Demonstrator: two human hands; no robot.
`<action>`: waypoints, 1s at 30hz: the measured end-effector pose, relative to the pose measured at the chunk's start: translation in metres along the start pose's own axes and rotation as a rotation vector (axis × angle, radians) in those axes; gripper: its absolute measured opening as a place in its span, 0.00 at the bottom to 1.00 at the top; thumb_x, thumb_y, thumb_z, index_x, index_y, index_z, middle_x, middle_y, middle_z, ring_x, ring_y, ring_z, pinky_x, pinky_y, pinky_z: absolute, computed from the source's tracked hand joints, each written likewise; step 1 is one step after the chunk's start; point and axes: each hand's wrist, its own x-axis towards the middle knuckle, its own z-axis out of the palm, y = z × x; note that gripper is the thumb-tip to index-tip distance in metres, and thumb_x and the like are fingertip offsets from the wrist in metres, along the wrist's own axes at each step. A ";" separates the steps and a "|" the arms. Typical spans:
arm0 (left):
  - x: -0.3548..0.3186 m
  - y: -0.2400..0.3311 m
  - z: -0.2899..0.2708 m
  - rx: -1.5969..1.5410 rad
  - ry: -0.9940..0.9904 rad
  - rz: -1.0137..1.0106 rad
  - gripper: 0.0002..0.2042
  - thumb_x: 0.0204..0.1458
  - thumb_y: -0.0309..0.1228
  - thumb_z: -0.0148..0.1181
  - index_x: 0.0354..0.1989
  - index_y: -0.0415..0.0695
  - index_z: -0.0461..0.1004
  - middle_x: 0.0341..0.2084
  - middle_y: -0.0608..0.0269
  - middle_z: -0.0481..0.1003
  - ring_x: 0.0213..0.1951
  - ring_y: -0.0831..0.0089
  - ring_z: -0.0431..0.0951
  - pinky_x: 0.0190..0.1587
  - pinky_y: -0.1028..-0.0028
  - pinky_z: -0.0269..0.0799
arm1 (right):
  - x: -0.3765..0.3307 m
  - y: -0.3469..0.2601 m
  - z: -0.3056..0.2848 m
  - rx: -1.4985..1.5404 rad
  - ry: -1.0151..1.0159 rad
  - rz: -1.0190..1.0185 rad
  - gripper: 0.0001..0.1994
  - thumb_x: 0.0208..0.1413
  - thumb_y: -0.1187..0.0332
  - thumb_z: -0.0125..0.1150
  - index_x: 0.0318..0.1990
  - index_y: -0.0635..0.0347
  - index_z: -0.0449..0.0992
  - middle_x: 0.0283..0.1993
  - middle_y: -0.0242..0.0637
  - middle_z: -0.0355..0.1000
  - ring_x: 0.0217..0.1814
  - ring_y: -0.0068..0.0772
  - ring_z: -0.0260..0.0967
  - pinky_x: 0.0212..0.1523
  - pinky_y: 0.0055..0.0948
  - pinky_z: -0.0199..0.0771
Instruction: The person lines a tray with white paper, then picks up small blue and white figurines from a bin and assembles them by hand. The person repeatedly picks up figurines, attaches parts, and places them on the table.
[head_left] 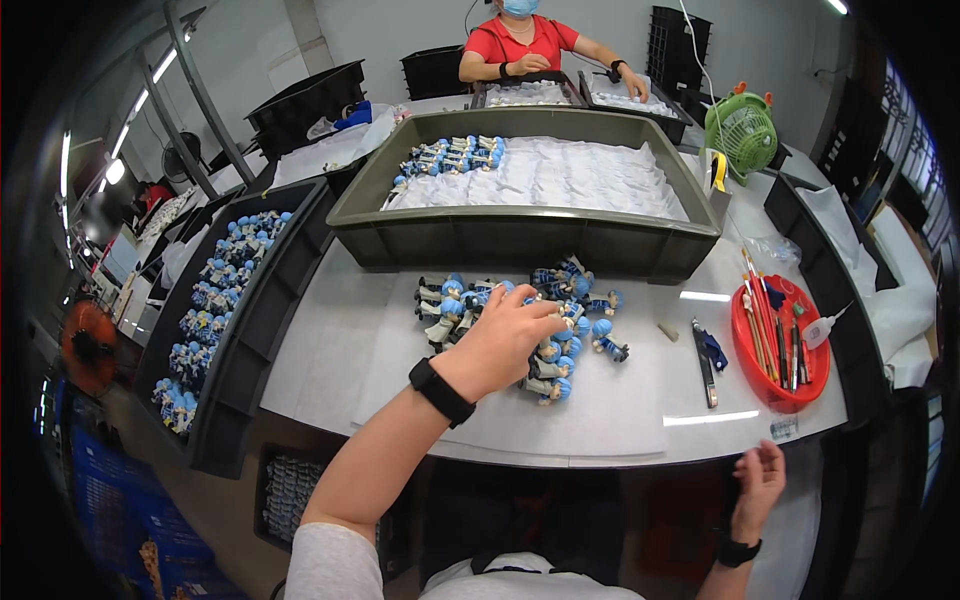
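A pile of small figurines (556, 368) with light-blue hair and blue, white and dark clothes lies on a white sheet on the table. My left hand (503, 338) is over the middle of this pile, its fingers apart and bent down among the figurines; it covers some of them. No figurine shows lifted in it. One figurine (608, 341) lies a little apart at the pile's right side. My right hand (760, 488) hangs off the table's front edge at the lower right, its fingers loosely curled and apart, with nothing visible in it.
Behind the pile stands a large grey-green tray (520, 228) with white lining and rows of figurines. At left, a dark crate (262, 340) holds more. A red bowl (745, 372) of brushes and tools, a cutter (704, 370) and a green fan (740, 135) are at right. Across sits another person (520, 48).
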 end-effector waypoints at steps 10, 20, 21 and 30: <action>-0.025 0.018 -0.021 -0.412 0.428 -0.160 0.11 0.41 0.14 0.61 0.35 0.38 0.77 0.36 0.58 0.76 0.38 0.65 0.77 0.40 0.73 0.74 | -0.060 -0.038 0.145 0.222 -0.466 0.048 0.09 0.53 0.81 0.57 0.43 0.67 0.71 0.33 0.36 0.73 0.33 0.21 0.71 0.34 0.19 0.74; -0.100 0.093 0.027 -1.624 0.390 -0.824 0.07 0.53 0.21 0.58 0.39 0.33 0.74 0.42 0.57 0.73 0.44 0.76 0.74 0.45 0.78 0.74 | -0.092 -0.044 0.214 0.341 -0.686 0.158 0.27 0.56 0.78 0.56 0.63 0.68 0.54 0.52 0.44 0.68 0.52 0.30 0.68 0.46 0.27 0.74; -0.102 0.091 0.025 -1.587 0.355 -0.809 0.06 0.54 0.22 0.57 0.39 0.33 0.74 0.42 0.58 0.73 0.44 0.76 0.74 0.45 0.78 0.74 | -0.090 -0.044 0.209 0.348 -0.702 0.233 0.27 0.57 0.77 0.55 0.63 0.68 0.55 0.51 0.44 0.68 0.52 0.30 0.68 0.46 0.27 0.74; -0.098 0.068 0.031 -1.604 0.217 -0.868 0.15 0.57 0.31 0.56 0.49 0.36 0.70 0.38 0.64 0.75 0.37 0.80 0.73 0.40 0.78 0.70 | -0.094 -0.044 0.199 0.295 -0.855 0.310 0.24 0.59 0.74 0.54 0.62 0.67 0.57 0.49 0.43 0.69 0.44 0.27 0.71 0.42 0.25 0.74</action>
